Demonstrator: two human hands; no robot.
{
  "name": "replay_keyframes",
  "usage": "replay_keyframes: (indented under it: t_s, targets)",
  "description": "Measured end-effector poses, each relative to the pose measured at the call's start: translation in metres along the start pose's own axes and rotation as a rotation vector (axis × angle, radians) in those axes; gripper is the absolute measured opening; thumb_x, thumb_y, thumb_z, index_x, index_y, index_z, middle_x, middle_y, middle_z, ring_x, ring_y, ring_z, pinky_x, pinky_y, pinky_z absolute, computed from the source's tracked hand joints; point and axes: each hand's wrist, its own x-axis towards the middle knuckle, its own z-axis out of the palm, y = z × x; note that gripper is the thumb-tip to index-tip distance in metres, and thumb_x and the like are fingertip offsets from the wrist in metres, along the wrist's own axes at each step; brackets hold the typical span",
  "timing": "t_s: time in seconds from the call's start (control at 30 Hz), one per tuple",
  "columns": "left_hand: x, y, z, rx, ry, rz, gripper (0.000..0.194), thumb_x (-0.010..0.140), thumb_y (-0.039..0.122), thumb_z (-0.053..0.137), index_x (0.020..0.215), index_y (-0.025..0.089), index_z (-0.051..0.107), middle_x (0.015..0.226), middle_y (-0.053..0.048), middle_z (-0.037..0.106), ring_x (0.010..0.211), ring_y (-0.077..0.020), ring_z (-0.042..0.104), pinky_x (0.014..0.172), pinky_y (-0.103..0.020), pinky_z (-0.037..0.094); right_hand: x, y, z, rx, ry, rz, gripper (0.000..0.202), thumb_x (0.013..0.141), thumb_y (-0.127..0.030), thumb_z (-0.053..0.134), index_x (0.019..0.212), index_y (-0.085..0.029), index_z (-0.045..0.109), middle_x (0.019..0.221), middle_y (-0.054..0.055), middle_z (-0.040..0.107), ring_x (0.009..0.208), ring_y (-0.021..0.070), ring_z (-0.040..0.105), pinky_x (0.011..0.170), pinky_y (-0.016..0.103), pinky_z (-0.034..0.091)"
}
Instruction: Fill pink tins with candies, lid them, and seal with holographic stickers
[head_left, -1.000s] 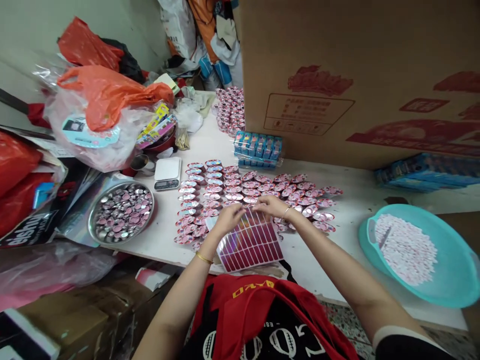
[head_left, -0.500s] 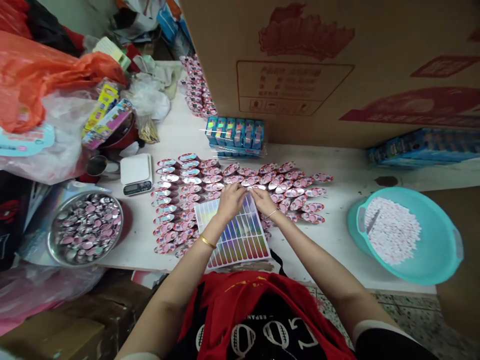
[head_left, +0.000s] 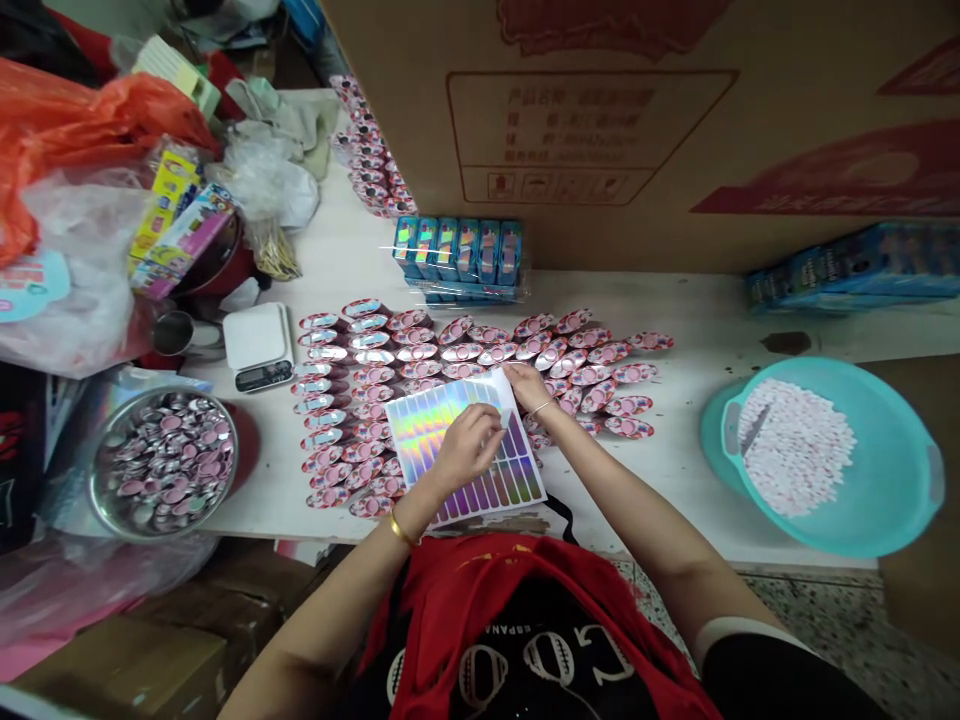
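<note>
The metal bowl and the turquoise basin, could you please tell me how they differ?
The metal bowl is shiny, its rim plain; the turquoise basin has handles. The basin looks wider than the bowl. The bowl holds pink and silvery pieces; the basin holds mostly white bits with a slim dark object on top. Both are round, open containers.

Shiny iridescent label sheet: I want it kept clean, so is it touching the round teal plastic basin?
Apart. The head view shows the white tabletop and right forearm between the shiny iridescent label sheet and round teal plastic basin.
</note>
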Motion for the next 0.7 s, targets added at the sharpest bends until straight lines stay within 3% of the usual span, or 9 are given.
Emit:
replay_keyframes:
  t_s: [0.07,0.13,0.2,0.3,0.43,0.57,0.7]
  targets:
    - [0.002,-0.002,-0.005,-0.046,0.134,-0.111,0.011,0.092,0.024,0.049,0.100,0.018,0.055,0.095,-0.008,0.060,0.090,-0.0179,0.057,0.078,-0.031,0.047,0.000,-0.001,-0.001,-0.006,0.011,-0.006,0.055,0.072,-0.074,0.049,0.056,-0.022,0.040,0.054,-0.003,0.039,0.053,0.0115,0.033,0.050,0.025,0.029]
    - [0.014,-0.012,-0.007,0.062,0.182,-0.198,0.027,0.092,0.026,0.049,0.118,0.018,0.052,0.104,-0.011,0.061,0.092,-0.0195,0.057,0.081,-0.033,0.046,-0.001,-0.003,-0.001,-0.035,0.004,-0.029,0.054,0.073,-0.074,0.049,0.057,-0.022,0.041,0.055,-0.003,0.039,0.054,0.0116,0.034,0.051,0.025,0.029]
    - [0.031,-0.024,-0.007,0.249,0.080,-0.217,0.045,0.091,0.024,0.049,0.135,0.018,0.043,0.109,-0.012,0.063,0.096,-0.0221,0.058,0.085,-0.035,0.044,-0.003,-0.007,0.001,-0.090,-0.011,-0.070,0.054,0.076,-0.072,0.047,0.057,-0.022,0.040,0.055,-0.003,0.038,0.054,0.0118,0.033,0.051,0.025,0.029]
    - [0.049,-0.036,-0.002,0.490,-0.084,-0.202,0.054,0.091,0.017,0.044,0.145,0.018,0.037,0.091,-0.009,0.067,0.088,-0.0226,0.060,0.083,-0.035,0.041,-0.003,-0.011,0.004,-0.171,-0.003,-0.122,0.053,0.080,-0.069,0.043,0.057,-0.022,0.038,0.054,-0.003,0.037,0.055,0.0123,0.033,0.052,0.025,0.029]
    - [0.046,-0.040,0.007,0.599,-0.124,-0.145,0.058,0.090,0.009,0.037,0.147,0.017,0.034,0.072,-0.004,0.062,0.072,-0.0186,0.059,0.080,-0.033,0.040,-0.001,-0.010,0.006,-0.213,0.042,-0.103,0.050,0.083,-0.065,0.041,0.057,-0.023,0.039,0.053,-0.003,0.036,0.054,0.0123,0.033,0.052,0.025,0.029]
    - [0.032,-0.035,0.012,0.509,-0.073,-0.082,0.060,0.087,0.006,0.038,0.146,0.016,0.034,0.076,-0.004,0.062,0.075,-0.0178,0.059,0.082,-0.033,0.042,0.002,-0.007,0.004,-0.254,0.070,-0.083,0.047,0.084,-0.061,0.039,0.057,-0.022,0.042,0.054,-0.002,0.043,0.054,0.0130,0.039,0.054,0.026,0.033]
    - [0.016,-0.018,0.010,0.120,0.106,-0.129,0.058,0.089,0.015,0.047,0.145,0.021,0.034,0.086,-0.004,0.062,0.083,-0.0169,0.059,0.084,-0.033,0.045,0.005,-0.006,-0.006,-0.372,0.088,-0.076,0.046,0.087,-0.058,0.036,0.061,-0.021,0.049,0.056,0.000,0.048,0.057,0.0162,0.047,0.057,0.028,0.038]
